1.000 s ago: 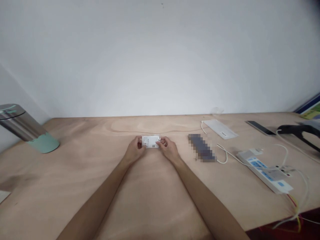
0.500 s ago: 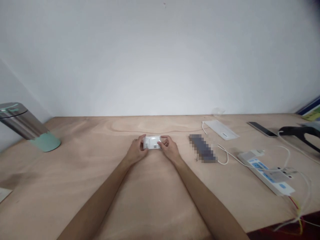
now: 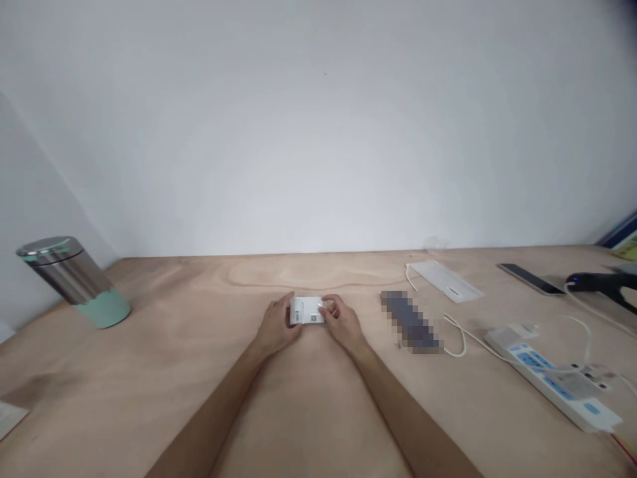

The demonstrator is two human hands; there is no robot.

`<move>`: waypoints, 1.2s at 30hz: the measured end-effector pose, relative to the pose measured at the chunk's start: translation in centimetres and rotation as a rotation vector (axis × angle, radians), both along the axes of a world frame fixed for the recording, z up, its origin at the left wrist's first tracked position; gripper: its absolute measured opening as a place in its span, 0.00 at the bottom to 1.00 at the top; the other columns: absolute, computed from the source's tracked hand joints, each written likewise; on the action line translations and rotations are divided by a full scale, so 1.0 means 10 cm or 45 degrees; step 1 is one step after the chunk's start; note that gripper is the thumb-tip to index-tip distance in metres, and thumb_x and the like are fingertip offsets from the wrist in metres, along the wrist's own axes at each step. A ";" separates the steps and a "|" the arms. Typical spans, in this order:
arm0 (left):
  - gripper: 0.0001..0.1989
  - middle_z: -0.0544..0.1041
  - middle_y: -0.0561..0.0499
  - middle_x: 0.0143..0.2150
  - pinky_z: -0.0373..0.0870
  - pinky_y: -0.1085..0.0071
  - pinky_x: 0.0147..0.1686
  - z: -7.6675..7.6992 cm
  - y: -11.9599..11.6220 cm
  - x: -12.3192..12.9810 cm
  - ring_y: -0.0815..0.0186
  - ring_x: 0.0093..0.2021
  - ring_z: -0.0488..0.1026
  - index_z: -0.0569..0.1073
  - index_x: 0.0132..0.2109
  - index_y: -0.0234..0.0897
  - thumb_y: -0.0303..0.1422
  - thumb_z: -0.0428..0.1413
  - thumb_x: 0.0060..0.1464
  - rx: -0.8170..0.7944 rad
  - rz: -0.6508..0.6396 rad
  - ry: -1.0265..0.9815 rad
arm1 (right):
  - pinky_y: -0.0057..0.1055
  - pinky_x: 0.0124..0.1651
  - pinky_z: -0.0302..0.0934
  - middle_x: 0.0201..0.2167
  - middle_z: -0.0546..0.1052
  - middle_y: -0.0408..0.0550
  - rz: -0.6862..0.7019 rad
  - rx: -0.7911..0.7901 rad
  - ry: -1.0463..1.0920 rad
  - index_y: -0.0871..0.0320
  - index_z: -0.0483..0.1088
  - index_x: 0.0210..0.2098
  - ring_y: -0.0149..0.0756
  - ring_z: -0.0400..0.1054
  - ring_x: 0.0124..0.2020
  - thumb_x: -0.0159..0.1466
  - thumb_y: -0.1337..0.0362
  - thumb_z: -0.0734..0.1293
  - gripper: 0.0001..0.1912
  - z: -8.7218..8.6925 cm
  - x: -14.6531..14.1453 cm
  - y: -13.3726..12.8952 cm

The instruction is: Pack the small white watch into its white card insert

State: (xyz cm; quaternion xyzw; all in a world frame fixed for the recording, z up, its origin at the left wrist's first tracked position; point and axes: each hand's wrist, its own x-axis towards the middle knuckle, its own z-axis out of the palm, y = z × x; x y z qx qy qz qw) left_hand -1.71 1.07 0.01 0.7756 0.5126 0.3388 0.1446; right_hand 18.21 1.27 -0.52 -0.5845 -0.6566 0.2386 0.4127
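Note:
A small white rectangular package [image 3: 307,310] with printed text and small square codes sits between my hands, just above the plywood tabletop [image 3: 318,398]. My left hand [image 3: 275,326] grips its left end. My right hand [image 3: 342,322] holds its right end, with the fingers curled over the front. Both hands cover the package's short edges, and whether it touches the table cannot be told.
To the right lie a pixelated dark object [image 3: 411,322], a flat white packet [image 3: 444,280], a smartphone [image 3: 530,279], a white power strip [image 3: 552,378] with loose cables, and a black clamp-like item [image 3: 600,284]. A steel and mint-green canister [image 3: 74,282] stands at left, before a white wall.
The whole scene sits lower in the view, and the table's back edge has dropped. The package and both hands have shifted slightly right, and the hands still hold it.

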 end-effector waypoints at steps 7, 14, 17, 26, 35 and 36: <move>0.29 0.72 0.43 0.49 0.64 0.59 0.51 -0.04 0.02 0.00 0.56 0.49 0.68 0.64 0.56 0.34 0.27 0.55 0.44 0.011 -0.024 -0.009 | 0.25 0.28 0.56 0.23 0.73 0.39 0.030 -0.005 -0.002 0.54 0.71 0.33 0.31 0.64 0.24 0.58 0.59 0.62 0.08 0.02 -0.01 -0.02; 0.21 0.73 0.42 0.43 0.64 0.59 0.48 -0.01 0.00 0.00 0.55 0.45 0.68 0.69 0.52 0.34 0.29 0.52 0.50 0.092 0.103 0.178 | 0.27 0.35 0.60 0.33 0.77 0.44 0.083 0.024 -0.097 0.54 0.74 0.38 0.32 0.68 0.29 0.59 0.66 0.59 0.13 0.00 0.00 -0.02; 0.20 0.73 0.42 0.42 0.64 0.60 0.48 -0.02 0.01 -0.02 0.56 0.44 0.68 0.70 0.51 0.32 0.29 0.53 0.49 0.114 0.134 0.174 | 0.27 0.39 0.61 0.39 0.76 0.44 0.151 0.054 -0.094 0.54 0.72 0.43 0.31 0.69 0.34 0.55 0.72 0.59 0.19 -0.01 0.00 -0.03; 0.17 0.74 0.44 0.39 0.64 0.62 0.47 -0.04 0.06 -0.04 0.58 0.43 0.67 0.73 0.48 0.33 0.27 0.53 0.49 0.087 0.119 0.118 | 0.28 0.44 0.61 0.42 0.72 0.46 0.163 0.121 -0.136 0.53 0.71 0.46 0.33 0.68 0.40 0.56 0.73 0.59 0.21 0.03 0.01 -0.04; 0.06 0.70 0.50 0.28 0.64 0.67 0.36 -0.02 0.07 -0.05 0.62 0.33 0.66 0.72 0.32 0.35 0.31 0.51 0.51 0.131 0.177 0.111 | 0.30 0.42 0.62 0.43 0.73 0.48 0.117 0.140 -0.062 0.54 0.72 0.45 0.35 0.68 0.39 0.61 0.63 0.60 0.15 0.05 0.00 -0.03; 0.06 0.70 0.50 0.28 0.64 0.67 0.36 -0.02 0.07 -0.04 0.63 0.33 0.66 0.71 0.30 0.35 0.32 0.51 0.51 0.143 0.181 0.122 | 0.30 0.42 0.62 0.43 0.74 0.48 0.112 0.137 -0.060 0.55 0.72 0.45 0.35 0.68 0.38 0.61 0.63 0.60 0.15 0.05 0.00 -0.03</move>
